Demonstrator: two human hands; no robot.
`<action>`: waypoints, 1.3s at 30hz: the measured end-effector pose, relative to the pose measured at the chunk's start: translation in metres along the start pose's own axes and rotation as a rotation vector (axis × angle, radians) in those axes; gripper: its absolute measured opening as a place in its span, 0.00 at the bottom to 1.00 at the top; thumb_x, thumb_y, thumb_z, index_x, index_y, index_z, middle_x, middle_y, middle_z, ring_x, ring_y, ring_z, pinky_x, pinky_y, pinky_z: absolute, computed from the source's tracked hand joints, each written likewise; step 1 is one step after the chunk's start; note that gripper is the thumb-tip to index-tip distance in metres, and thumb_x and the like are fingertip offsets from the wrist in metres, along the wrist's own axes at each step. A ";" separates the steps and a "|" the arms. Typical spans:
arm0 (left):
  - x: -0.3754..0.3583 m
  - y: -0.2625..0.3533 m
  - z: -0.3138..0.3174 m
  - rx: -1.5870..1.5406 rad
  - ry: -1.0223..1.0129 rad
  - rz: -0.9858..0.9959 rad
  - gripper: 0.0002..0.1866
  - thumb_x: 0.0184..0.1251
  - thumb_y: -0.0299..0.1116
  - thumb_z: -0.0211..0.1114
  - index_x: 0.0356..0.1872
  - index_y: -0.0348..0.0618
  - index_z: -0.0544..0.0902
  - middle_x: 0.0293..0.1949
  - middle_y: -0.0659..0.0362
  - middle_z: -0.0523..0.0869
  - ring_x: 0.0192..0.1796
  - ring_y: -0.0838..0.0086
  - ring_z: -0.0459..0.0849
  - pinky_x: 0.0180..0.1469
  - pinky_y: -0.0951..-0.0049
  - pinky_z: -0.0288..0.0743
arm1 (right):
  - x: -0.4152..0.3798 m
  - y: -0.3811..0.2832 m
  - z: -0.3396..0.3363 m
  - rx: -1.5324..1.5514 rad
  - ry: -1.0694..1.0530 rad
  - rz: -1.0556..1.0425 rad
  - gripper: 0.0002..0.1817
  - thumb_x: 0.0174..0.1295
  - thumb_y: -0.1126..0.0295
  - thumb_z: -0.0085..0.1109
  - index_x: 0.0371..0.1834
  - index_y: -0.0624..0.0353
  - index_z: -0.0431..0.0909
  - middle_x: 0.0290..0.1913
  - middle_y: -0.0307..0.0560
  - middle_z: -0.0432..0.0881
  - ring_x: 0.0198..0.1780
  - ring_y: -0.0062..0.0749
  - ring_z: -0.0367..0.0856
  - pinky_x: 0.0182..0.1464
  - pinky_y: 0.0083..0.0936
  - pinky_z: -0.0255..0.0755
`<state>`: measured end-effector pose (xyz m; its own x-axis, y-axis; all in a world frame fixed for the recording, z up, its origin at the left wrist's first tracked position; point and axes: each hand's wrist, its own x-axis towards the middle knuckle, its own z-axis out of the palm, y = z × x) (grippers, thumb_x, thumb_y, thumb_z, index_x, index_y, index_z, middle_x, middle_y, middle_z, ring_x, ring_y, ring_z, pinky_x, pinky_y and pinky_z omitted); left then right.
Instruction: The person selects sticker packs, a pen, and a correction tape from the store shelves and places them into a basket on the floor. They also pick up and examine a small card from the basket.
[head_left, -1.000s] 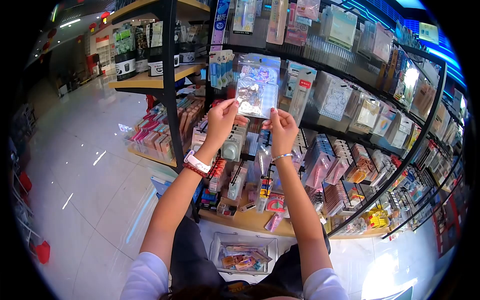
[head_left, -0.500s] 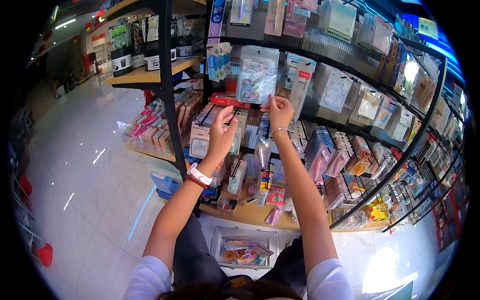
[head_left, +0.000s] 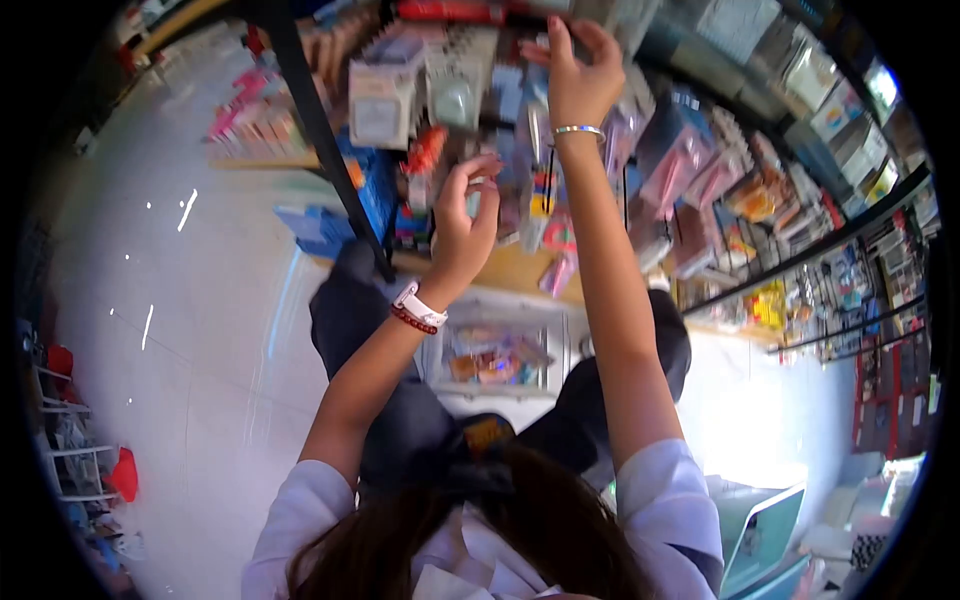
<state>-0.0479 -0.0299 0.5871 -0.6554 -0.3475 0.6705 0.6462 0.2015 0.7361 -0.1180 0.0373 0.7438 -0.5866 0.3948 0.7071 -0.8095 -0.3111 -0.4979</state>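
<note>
My right hand (head_left: 585,82) is raised at the upper middle, in front of the hanging packs, its fingers apart and nothing in them. A silvery bracelet (head_left: 579,130) circles that wrist. Lower and to the left, my left hand (head_left: 466,225) has loosely bent fingers, with a gap beside the thumb and no item in it. It is nearest to the lower shelf goods, close to a red-orange packet (head_left: 427,150). White boxed packs (head_left: 384,105) hang above it. Between my legs on the floor sits a pale basket (head_left: 432,350) holding several small packaged items (head_left: 495,358).
Display racks with many hanging packs (head_left: 690,150) fill the upper right. A black rack post (head_left: 315,120) slants down at the left, beside blue packs (head_left: 318,228). Pale tiled floor (head_left: 200,330) stretches leftward. At the lower right stands a light green bin-like object (head_left: 762,535).
The view has tipped downward, so the shelf sits higher in frame. My right hand has let go of the clear-bagged pack's edge; my left hand has dropped toward the lower shelf.
</note>
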 end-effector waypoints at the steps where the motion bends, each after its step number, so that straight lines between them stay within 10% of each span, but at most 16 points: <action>1: -0.033 -0.020 0.003 -0.053 0.034 -0.134 0.11 0.59 0.23 0.54 0.44 0.36 0.74 0.40 0.54 0.80 0.43 0.70 0.79 0.44 0.73 0.73 | -0.023 -0.004 -0.014 -0.037 0.027 0.025 0.10 0.57 0.75 0.54 0.37 0.72 0.70 0.34 0.49 0.76 0.28 0.24 0.78 0.30 0.17 0.73; 6: -0.224 -0.130 -0.017 0.262 -0.160 -0.414 0.08 0.57 0.27 0.55 0.38 0.38 0.75 0.33 0.52 0.82 0.36 0.64 0.81 0.40 0.70 0.74 | -0.232 0.059 -0.181 -0.445 -0.016 0.383 0.17 0.59 0.78 0.49 0.52 0.66 0.63 0.32 0.47 0.77 0.27 0.23 0.76 0.27 0.19 0.70; 7: -0.254 -0.143 -0.021 0.416 -0.292 -0.455 0.08 0.56 0.28 0.54 0.37 0.38 0.75 0.32 0.51 0.82 0.36 0.60 0.81 0.39 0.68 0.74 | -0.273 0.073 -0.226 -0.830 -0.178 0.689 0.12 0.51 0.71 0.60 0.31 0.70 0.73 0.30 0.51 0.80 0.30 0.28 0.79 0.28 0.23 0.73; 9: -0.305 -0.164 -0.034 0.646 -0.585 -0.534 0.08 0.52 0.27 0.53 0.34 0.39 0.76 0.32 0.48 0.81 0.38 0.53 0.79 0.38 0.60 0.74 | -0.365 0.101 -0.285 -0.812 0.012 0.675 0.05 0.53 0.77 0.54 0.29 0.69 0.75 0.25 0.47 0.79 0.24 0.28 0.79 0.29 0.22 0.74; 11: -0.341 -0.181 -0.042 0.724 -0.684 -0.592 0.10 0.53 0.29 0.52 0.36 0.38 0.76 0.33 0.46 0.80 0.40 0.53 0.79 0.41 0.59 0.73 | -0.429 0.106 -0.339 -1.170 -0.367 0.829 0.07 0.48 0.77 0.51 0.29 0.65 0.77 0.29 0.55 0.80 0.35 0.46 0.79 0.41 0.35 0.72; 16: -0.365 -0.190 -0.060 0.886 -1.161 -0.883 0.14 0.53 0.29 0.51 0.41 0.35 0.75 0.37 0.43 0.80 0.43 0.52 0.78 0.45 0.57 0.72 | -0.492 0.111 -0.384 -1.542 -0.449 1.024 0.09 0.44 0.73 0.54 0.28 0.51 0.83 0.30 0.49 0.81 0.37 0.45 0.79 0.44 0.35 0.72; 20: -0.419 -0.237 -0.075 0.885 -1.290 -0.887 0.13 0.54 0.30 0.50 0.40 0.38 0.77 0.41 0.45 0.80 0.45 0.56 0.79 0.46 0.58 0.73 | -0.491 0.130 -0.406 -1.380 -0.008 1.267 0.10 0.44 0.72 0.56 0.30 0.50 0.83 0.33 0.48 0.82 0.35 0.40 0.81 0.41 0.31 0.74; 21: -0.435 -0.253 -0.079 0.918 -1.400 -0.789 0.13 0.56 0.31 0.50 0.40 0.41 0.79 0.43 0.49 0.81 0.47 0.58 0.80 0.46 0.58 0.74 | -0.504 0.144 -0.421 -1.095 0.453 1.310 0.10 0.48 0.75 0.55 0.32 0.49 0.83 0.31 0.45 0.81 0.33 0.35 0.80 0.34 0.29 0.74; 24: -0.371 -0.200 -0.066 0.968 -1.206 -0.976 0.13 0.57 0.30 0.49 0.40 0.41 0.79 0.42 0.49 0.81 0.46 0.58 0.80 0.45 0.57 0.74 | -0.507 0.158 -0.455 -0.795 0.568 1.286 0.16 0.52 0.76 0.53 0.45 0.53 0.77 0.39 0.45 0.78 0.34 0.32 0.77 0.33 0.25 0.71; 30: -0.407 -0.281 -0.100 0.701 -1.364 -0.878 0.21 0.43 0.37 0.66 0.41 0.37 0.79 0.38 0.48 0.82 0.43 0.57 0.81 0.45 0.65 0.75 | -0.447 0.128 -0.404 -0.718 0.721 1.548 0.16 0.55 0.70 0.53 0.48 0.49 0.75 0.46 0.43 0.75 0.45 0.31 0.74 0.43 0.31 0.70; 34: -0.396 -0.255 -0.068 0.545 -0.915 -1.022 0.22 0.44 0.38 0.67 0.40 0.37 0.78 0.36 0.48 0.82 0.42 0.59 0.81 0.44 0.66 0.75 | -0.463 0.138 -0.395 -0.575 0.773 1.464 0.16 0.54 0.65 0.57 0.47 0.48 0.75 0.46 0.40 0.77 0.44 0.31 0.77 0.41 0.32 0.72; 35: -0.389 -0.248 -0.054 0.409 -0.774 -1.086 0.23 0.46 0.38 0.67 0.45 0.38 0.75 0.35 0.49 0.82 0.42 0.61 0.81 0.43 0.67 0.74 | -0.461 0.140 -0.394 -1.191 0.022 1.656 0.16 0.54 0.62 0.57 0.47 0.49 0.75 0.45 0.40 0.78 0.44 0.31 0.78 0.40 0.31 0.73; 37: -0.372 -0.228 -0.038 -0.185 -0.397 -1.468 0.21 0.56 0.39 0.62 0.48 0.40 0.70 0.36 0.56 0.80 0.39 0.71 0.80 0.41 0.72 0.73 | -0.451 0.125 -0.365 -1.745 -0.754 1.475 0.14 0.56 0.63 0.52 0.43 0.56 0.77 0.40 0.46 0.80 0.38 0.34 0.81 0.36 0.29 0.75; 39: -0.352 -0.199 -0.034 -0.357 -0.231 -1.556 0.16 0.58 0.39 0.60 0.44 0.41 0.72 0.36 0.58 0.79 0.38 0.73 0.79 0.39 0.73 0.73 | -0.454 0.095 -0.314 -1.562 -0.240 1.404 0.15 0.58 0.64 0.45 0.39 0.62 0.77 0.36 0.53 0.81 0.34 0.39 0.81 0.33 0.29 0.76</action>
<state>0.0673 0.0213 0.2009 -0.7503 0.1439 -0.6452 -0.6365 -0.4210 0.6463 0.0641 0.1000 0.2179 -0.7611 0.4657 -0.4515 0.6439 0.6263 -0.4395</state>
